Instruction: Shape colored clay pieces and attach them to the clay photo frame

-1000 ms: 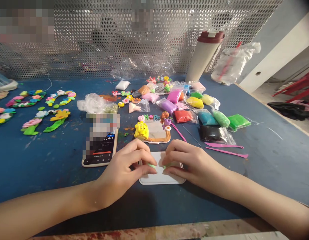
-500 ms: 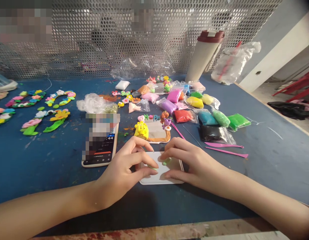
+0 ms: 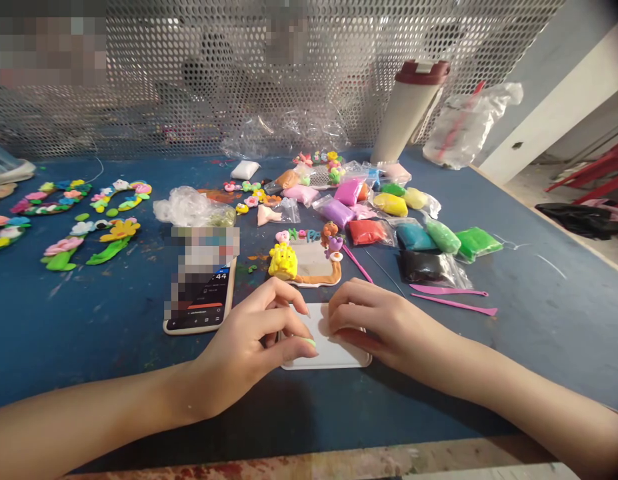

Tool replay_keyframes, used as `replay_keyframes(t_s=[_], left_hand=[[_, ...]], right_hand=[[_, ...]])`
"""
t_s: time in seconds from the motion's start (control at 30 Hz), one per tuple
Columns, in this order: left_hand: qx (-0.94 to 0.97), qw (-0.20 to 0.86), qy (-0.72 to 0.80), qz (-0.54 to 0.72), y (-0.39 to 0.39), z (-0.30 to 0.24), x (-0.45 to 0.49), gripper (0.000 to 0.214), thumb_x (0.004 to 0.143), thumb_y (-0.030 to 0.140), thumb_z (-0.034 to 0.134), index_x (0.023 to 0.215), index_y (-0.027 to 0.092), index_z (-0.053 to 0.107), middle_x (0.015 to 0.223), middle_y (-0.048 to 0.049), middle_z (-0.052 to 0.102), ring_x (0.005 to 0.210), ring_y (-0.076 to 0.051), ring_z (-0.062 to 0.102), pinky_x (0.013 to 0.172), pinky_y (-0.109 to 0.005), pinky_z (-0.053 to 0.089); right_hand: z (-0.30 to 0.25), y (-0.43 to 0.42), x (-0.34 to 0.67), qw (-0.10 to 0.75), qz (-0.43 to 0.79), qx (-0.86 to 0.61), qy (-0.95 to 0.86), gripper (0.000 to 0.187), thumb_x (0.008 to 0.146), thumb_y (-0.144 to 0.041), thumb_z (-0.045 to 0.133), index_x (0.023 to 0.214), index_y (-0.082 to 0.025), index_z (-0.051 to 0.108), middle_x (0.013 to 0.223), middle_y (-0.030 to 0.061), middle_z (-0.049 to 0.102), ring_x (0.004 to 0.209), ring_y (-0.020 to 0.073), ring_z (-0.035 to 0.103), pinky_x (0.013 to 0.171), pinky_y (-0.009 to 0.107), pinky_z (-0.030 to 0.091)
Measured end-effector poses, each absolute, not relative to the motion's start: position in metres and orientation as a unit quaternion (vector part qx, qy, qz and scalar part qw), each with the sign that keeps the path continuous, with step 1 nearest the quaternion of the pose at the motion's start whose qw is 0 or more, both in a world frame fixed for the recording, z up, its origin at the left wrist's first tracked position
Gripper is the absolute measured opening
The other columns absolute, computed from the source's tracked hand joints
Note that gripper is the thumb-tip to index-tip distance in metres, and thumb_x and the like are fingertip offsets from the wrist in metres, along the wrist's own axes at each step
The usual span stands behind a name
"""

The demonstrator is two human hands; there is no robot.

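Pinching pale-green clay lump (image 3: 310, 342) in near-closed left hand (image 3: 259, 331), curled right hand (image 3: 376, 322) at 3 o'clock over white rectangular board (image 3: 329, 357), hold hidden.

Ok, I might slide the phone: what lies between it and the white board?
In the head view, the left hand lies between the phone and the white board, a light green piece at its thumb.

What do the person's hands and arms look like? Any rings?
The bare left hand and bare right hand show no gloves or rings. The bare left forearm and bare right forearm show no sleeves, watch or bracelet. One tiny pale speck dots the left forearm.
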State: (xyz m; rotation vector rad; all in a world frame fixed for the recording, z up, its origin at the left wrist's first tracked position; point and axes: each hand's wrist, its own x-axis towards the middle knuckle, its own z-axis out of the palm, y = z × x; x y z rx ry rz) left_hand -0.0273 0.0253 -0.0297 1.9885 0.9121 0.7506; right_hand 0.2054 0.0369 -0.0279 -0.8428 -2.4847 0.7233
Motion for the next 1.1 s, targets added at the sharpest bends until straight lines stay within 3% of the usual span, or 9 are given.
replay_keyframes(t_s=[0.17, 0.3, 0.4, 0.63, 0.87, 0.97, 1.1], left_hand=[[0.778, 0.404, 0.371, 0.307, 0.025, -0.031, -0.026, 0.007, 0.082, 0.016, 0.069, 0.084, 0.023, 0.068, 0.100, 0.0037, 0.053, 0.065, -0.004, 0.052, 0.060, -0.016, 0.046], [0.771, 0.412, 0.374, 0.310, 0.026, -0.030, -0.024, 0.010, 0.080, 0.014, 0.071, 0.083, 0.023, 0.071, 0.097, 0.0040, 0.061, 0.070, -0.006, 0.058, 0.062, -0.015, 0.047], [0.763, 0.420, 0.380, 0.310, 0.027, -0.028, -0.022, 0.010, 0.079, 0.012, 0.072, 0.078, 0.022, 0.072, 0.090, 0.0037, 0.065, 0.079, -0.009, 0.062, 0.066, -0.016, 0.048], [0.746, 0.456, 0.383, 0.297, 0.027, -0.026, -0.022, 0.012, 0.081, 0.013, 0.069, 0.074, 0.023, 0.073, 0.088, 0.0046, 0.065, 0.076, -0.009, 0.061, 0.066, -0.017, 0.046], [0.732, 0.470, 0.383, 0.310, 0.027, -0.025, -0.022, 0.013, 0.082, 0.014, 0.069, 0.073, 0.024, 0.072, 0.086, 0.0052, 0.065, 0.077, -0.009, 0.060, 0.066, -0.017, 0.046], [0.728, 0.470, 0.386, 0.317, 0.025, -0.022, -0.020, 0.016, 0.079, 0.011, 0.070, 0.069, 0.022, 0.071, 0.084, 0.0051, 0.064, 0.074, -0.009, 0.059, 0.063, -0.018, 0.046], [0.732, 0.465, 0.380, 0.321, 0.024, -0.021, -0.017, 0.016, 0.079, 0.009, 0.070, 0.069, 0.022, 0.071, 0.085, 0.0044, 0.064, 0.073, -0.009, 0.059, 0.063, -0.018, 0.047]], right_hand=[[-0.021, 0.039, 0.209, 0.201, 0.241, -0.290, -0.904, 0.011, 0.091, -0.014, 0.055, 0.097, -0.017, 0.063, 0.096, 0.0067, 0.059, 0.088, 0.0164, 0.058, 0.076, 0.028, 0.050], [-0.020, 0.032, 0.204, 0.274, 0.220, -0.285, -0.892, 0.020, 0.088, -0.021, 0.062, 0.107, -0.015, 0.058, 0.099, 0.0090, 0.059, 0.090, 0.0184, 0.058, 0.077, 0.030, 0.051], [-0.022, 0.024, 0.195, 0.316, 0.193, -0.276, -0.887, 0.017, 0.089, -0.024, 0.062, 0.102, -0.014, 0.057, 0.093, 0.0082, 0.060, 0.083, 0.0171, 0.058, 0.071, 0.029, 0.052], [-0.025, 0.015, 0.182, 0.341, 0.108, -0.256, -0.898, 0.013, 0.094, -0.015, 0.052, 0.096, -0.011, 0.064, 0.091, 0.0097, 0.067, 0.080, 0.0163, 0.062, 0.067, 0.028, 0.051], [-0.022, 0.012, 0.187, 0.362, 0.061, -0.256, -0.894, 0.019, 0.094, -0.012, 0.051, 0.107, -0.009, 0.065, 0.101, 0.0115, 0.071, 0.087, 0.0172, 0.066, 0.071, 0.028, 0.053], [-0.022, 0.012, 0.187, 0.366, 0.047, -0.286, -0.884, 0.022, 0.092, -0.012, 0.055, 0.111, -0.012, 0.065, 0.106, 0.0111, 0.071, 0.086, 0.0173, 0.067, 0.070, 0.029, 0.054], [-0.022, 0.011, 0.184, 0.384, 0.073, -0.297, -0.871, 0.014, 0.090, -0.015, 0.058, 0.099, -0.017, 0.069, 0.099, 0.0074, 0.073, 0.077, 0.0152, 0.068, 0.064, 0.027, 0.054]])
